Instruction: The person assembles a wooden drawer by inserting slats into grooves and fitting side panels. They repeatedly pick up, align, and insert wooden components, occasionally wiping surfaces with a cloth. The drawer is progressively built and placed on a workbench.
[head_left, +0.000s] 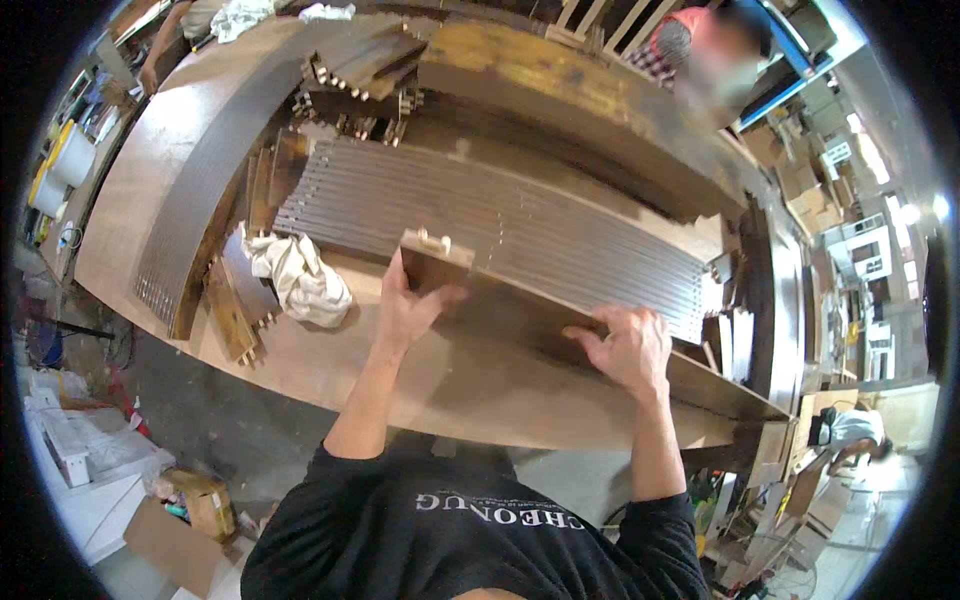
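My left hand (408, 312) is closed round a short dark brown wooden piece (436, 268); pale dowels stick out of its far edge. That piece is at the left end of a long dark brown board (540, 318), standing on edge along the near side of the table. Whether the two are joined I cannot tell. My right hand (630, 348) grips the long board's top edge, fingers over it and thumb on the near side. Just behind lie several narrow brown slats (430, 195) side by side. Left of my left hand is a crumpled white cloth (305, 280).
Doweled boards (232, 310) lie left of the cloth, with long grooved slats (205, 185) beyond. Stacked brown boards (570, 85) stand at the back, near a person (700, 60). Another person (855, 430) bends at far right. A cardboard box (200, 502) sits at lower left.
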